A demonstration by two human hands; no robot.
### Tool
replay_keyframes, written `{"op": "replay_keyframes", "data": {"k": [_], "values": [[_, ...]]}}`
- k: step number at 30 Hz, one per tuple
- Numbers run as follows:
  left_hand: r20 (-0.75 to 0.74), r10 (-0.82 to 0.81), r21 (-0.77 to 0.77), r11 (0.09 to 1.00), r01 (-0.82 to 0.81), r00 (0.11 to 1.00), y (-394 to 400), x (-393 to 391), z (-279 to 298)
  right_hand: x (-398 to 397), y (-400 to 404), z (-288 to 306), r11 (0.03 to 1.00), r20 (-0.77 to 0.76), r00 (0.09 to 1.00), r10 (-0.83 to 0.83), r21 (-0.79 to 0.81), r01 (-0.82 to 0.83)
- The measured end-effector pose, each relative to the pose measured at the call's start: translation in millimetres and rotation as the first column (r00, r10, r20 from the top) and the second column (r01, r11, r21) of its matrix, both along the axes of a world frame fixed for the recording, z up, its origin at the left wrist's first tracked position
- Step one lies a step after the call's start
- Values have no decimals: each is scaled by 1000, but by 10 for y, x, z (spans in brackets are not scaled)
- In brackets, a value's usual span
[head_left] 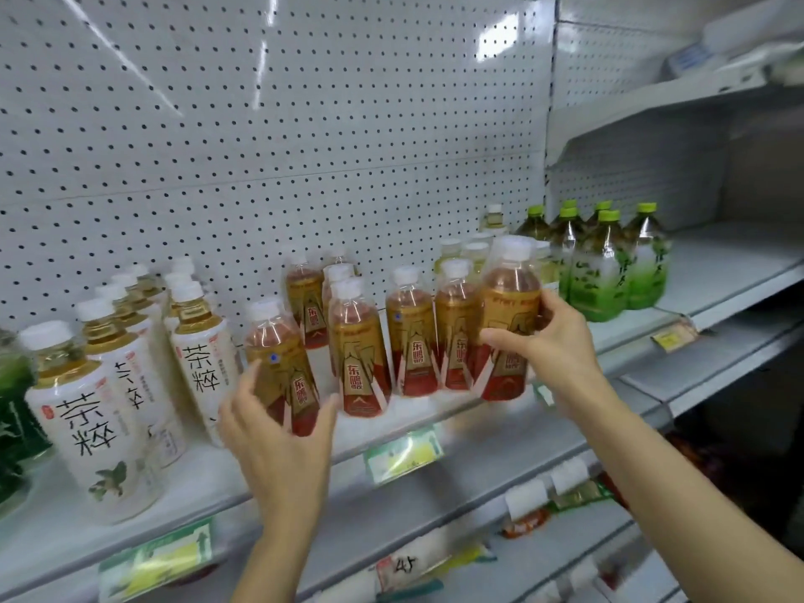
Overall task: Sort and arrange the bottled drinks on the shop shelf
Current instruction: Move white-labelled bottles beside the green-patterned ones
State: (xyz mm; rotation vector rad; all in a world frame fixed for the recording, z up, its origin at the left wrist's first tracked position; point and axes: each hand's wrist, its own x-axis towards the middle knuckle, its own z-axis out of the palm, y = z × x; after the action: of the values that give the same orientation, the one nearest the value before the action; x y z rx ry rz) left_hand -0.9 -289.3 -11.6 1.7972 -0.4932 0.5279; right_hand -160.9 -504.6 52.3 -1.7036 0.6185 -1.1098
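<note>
Both hands are on red-labelled tea bottles in the front row of the shelf [478, 411], so the step in hand looks like squaring up that row. The left hand [278, 433] curls round the lower body of the leftmost red bottle [283, 363], thumb on its right side and fingers on its left; the bottle leans slightly and sits forward of its neighbours. The right hand [552, 337] grips the rightmost red bottle [511, 324] around its middle; whether its base rests on the shelf I cannot tell.

Between the two stand three more red bottles [411, 337] in a loose line, with a few others behind them at about 12 o'clock from the left hand. At 9 o'clock from the left hand are the white-labelled tea bottles [87, 411], close by. At 2 o'clock from the right hand stands a cluster of green-capped bottles [609, 263], also near.

The next move probably calls for sliding each held bottle into line with the three between, keeping it upright.

The front lip runs just below both hands, carrying price tags [404, 450], so a forward pull risks a drop. Open shelf lies behind the red row toward the pegboard back wall [261, 124], and further bare shelf at 3 o'clock past the green bottles.
</note>
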Motion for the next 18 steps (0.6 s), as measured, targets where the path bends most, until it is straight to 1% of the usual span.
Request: {"op": "replay_keyframes", "data": {"k": [1,3,5,8,10,13,18], "values": [[-55,54,38,998,-52,997,43,114,-24,-78,-186,36,999,-1,999,-45,-7,45],[-121,109,168,982,-88,987,52,322,-47,-191,-577,84,992,-22,992,-127,-23,126],[-135,137,274,957,-96,981,25,403,-21,-258,-942,73,978,-49,977,-207,-26,206],[-103,212,312,935,-171,972,-78,489,20,-292,-1475,18,963,-84,959,-270,-55,266],[-98,252,327,922,-208,963,-138,528,38,-247,-1768,-28,961,-104,956,-274,-65,268],[-90,261,334,917,-218,961,-242,510,34,-131,-2108,-128,969,-139,960,-245,-79,235],[-116,268,324,921,-218,957,-350,473,86,59,-2405,-285,990,-180,974,-137,-50,130]]}}
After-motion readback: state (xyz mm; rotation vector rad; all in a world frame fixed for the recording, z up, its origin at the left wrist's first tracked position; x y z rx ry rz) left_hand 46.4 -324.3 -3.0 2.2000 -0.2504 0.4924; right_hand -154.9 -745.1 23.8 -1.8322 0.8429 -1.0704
